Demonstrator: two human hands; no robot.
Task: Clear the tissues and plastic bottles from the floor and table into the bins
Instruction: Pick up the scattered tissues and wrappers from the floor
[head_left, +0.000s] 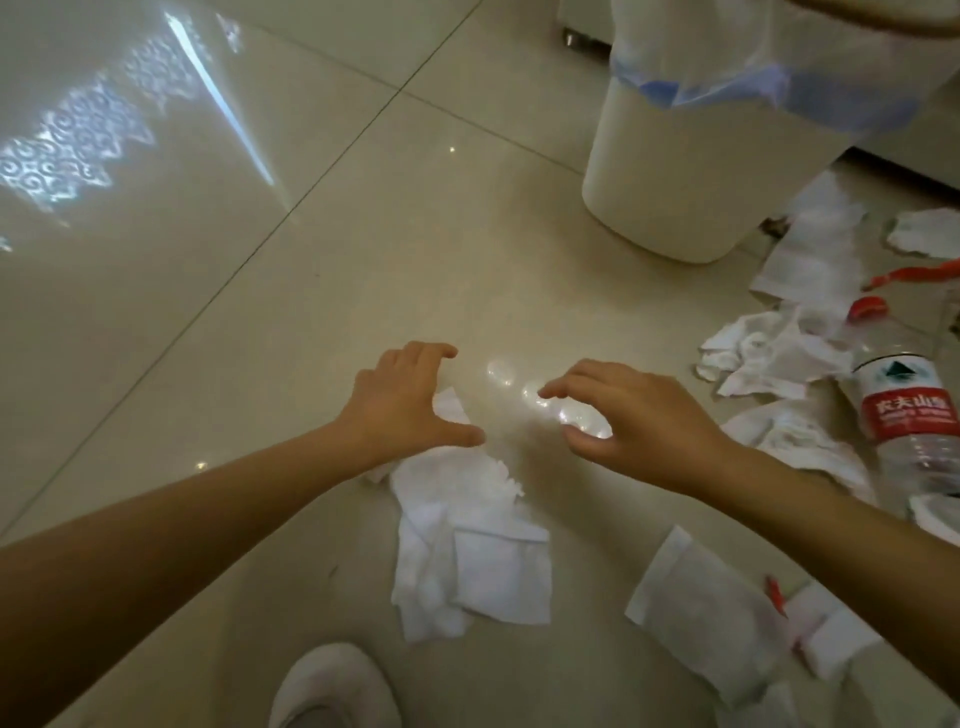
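Left hand (402, 402): I see it palm down over the floor (260, 322), fingers loosely bent, thumb stretched toward the other hand. It holds nothing; a corner of the big tissue (467, 545) shows just under the thumb web, but I cannot tell whether skin touches it.

Right hand (631, 418): palm down, fingers curved, thumb apart from them in a wide C, gripping nothing, over bare tile.

Big tissue: crumpled on the floor, running from below the left hand toward me.

Bottle (906, 410): lying on the floor at right, red cap, red label, among more tissues (774, 353).

Flat tissue (701, 608): under my right forearm, low right.

Bin (691, 171): upright, upper right, with a plastic liner (753, 67) folded over its rim.

Slipper (332, 686): white, bottom edge.
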